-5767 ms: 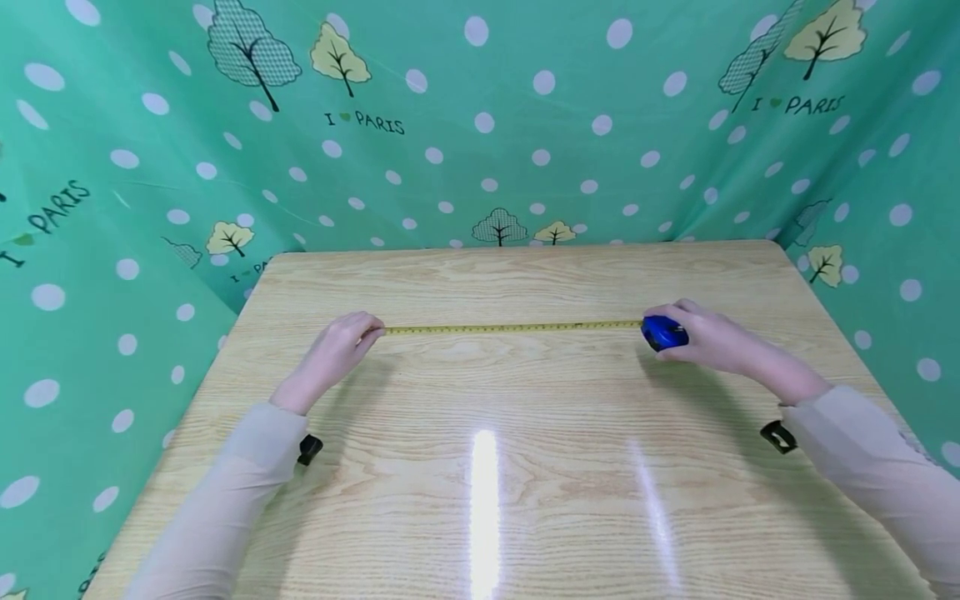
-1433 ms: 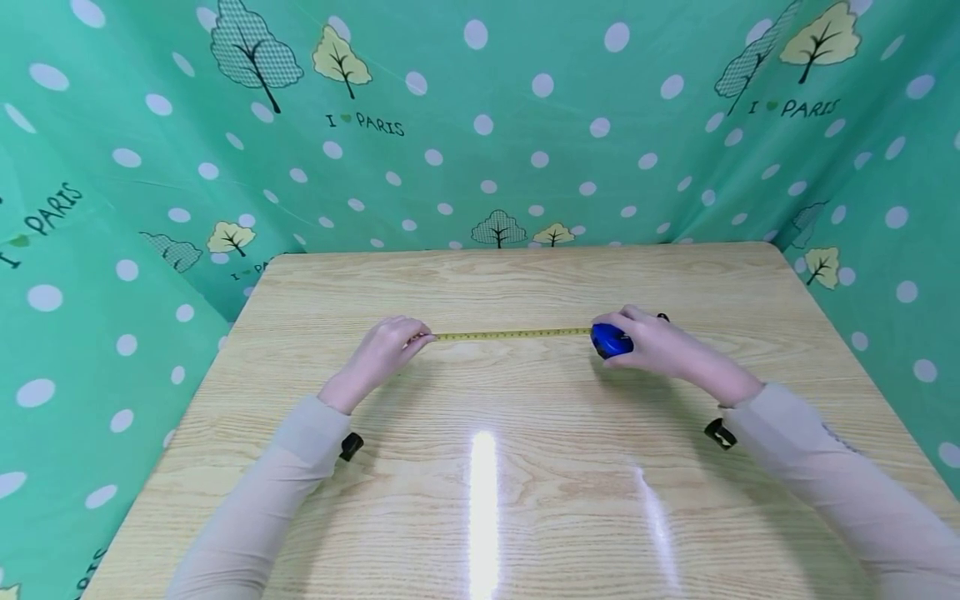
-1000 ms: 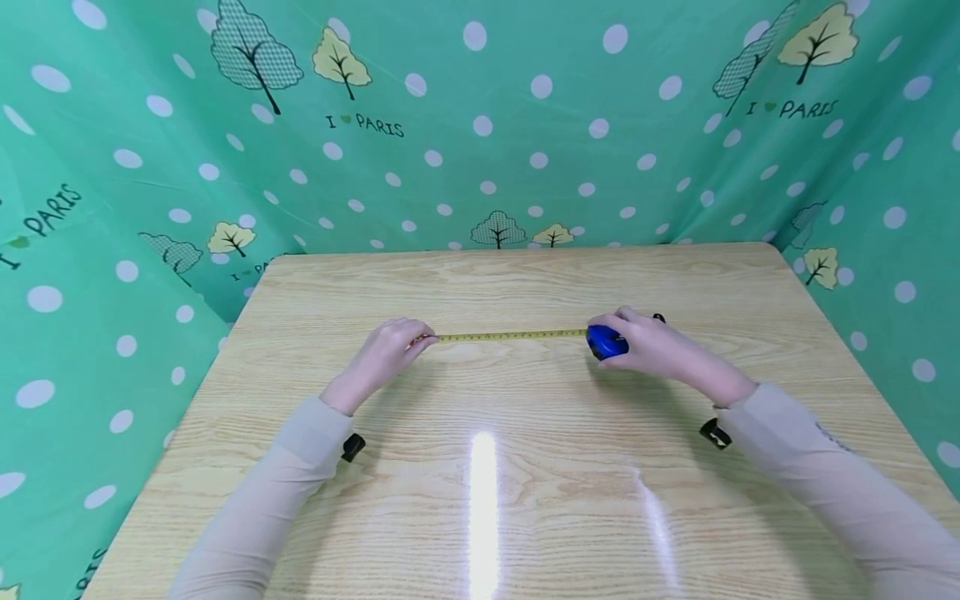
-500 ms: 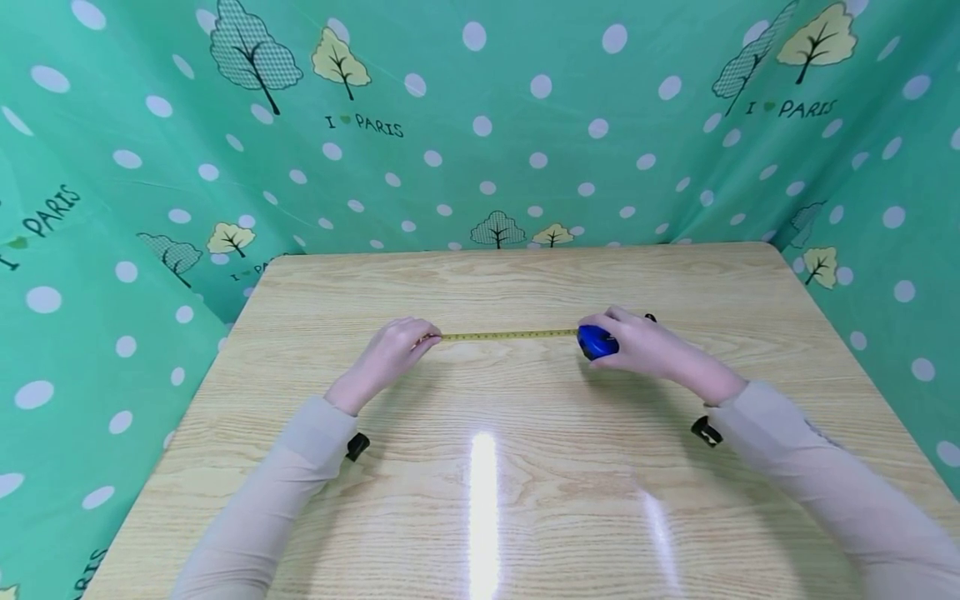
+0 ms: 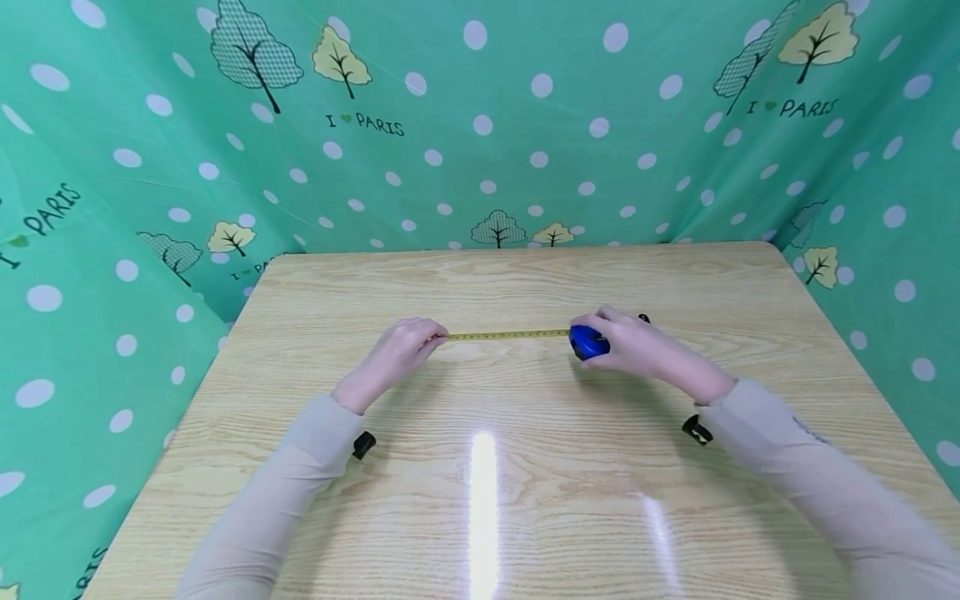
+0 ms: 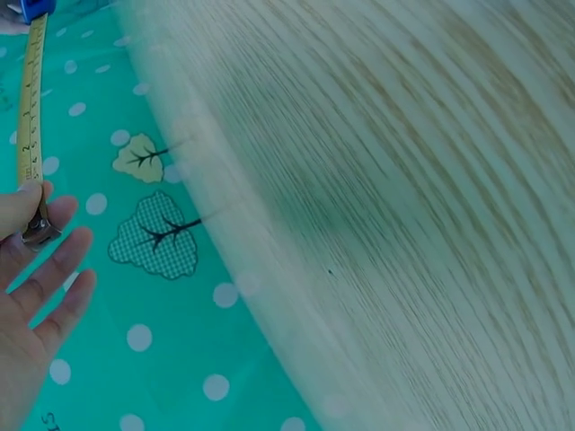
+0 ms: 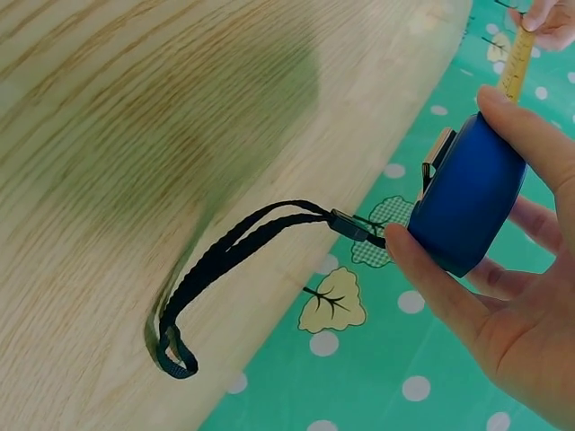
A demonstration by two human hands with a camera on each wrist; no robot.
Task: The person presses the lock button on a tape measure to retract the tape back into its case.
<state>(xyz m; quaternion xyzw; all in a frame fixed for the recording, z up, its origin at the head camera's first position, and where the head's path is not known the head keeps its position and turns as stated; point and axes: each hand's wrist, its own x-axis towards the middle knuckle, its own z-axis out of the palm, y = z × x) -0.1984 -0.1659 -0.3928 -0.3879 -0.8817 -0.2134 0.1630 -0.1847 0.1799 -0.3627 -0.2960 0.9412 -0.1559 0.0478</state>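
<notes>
A yellow measuring blade (image 5: 510, 335) stretches above the wooden table between both hands. Its metal end hook (image 6: 40, 233) is pinched between thumb and index finger of the left hand (image 5: 401, 348); the other fingers of that hand extend loosely in the left wrist view. At the far end, the right hand (image 5: 637, 343) grips the blue tape measure (image 5: 587, 342) by its case, thumb and fingers on opposite sides. In the right wrist view a black wrist strap (image 7: 243, 247) dangles in a loop from the tape measure's case.
The light wooden table (image 5: 525, 283) spreads under both arms. Behind it and along its sides hangs a green dotted curtain (image 5: 480, 150) with tree prints. A black camera piece (image 5: 363, 445) shows beneath the left cuff, and another black piece (image 5: 697, 430) beneath the right.
Both hands have come closer together, left hand moving right and right hand moving left. The exposed blade has become much shorter as it runs back into the case. Both grips are unchanged.
</notes>
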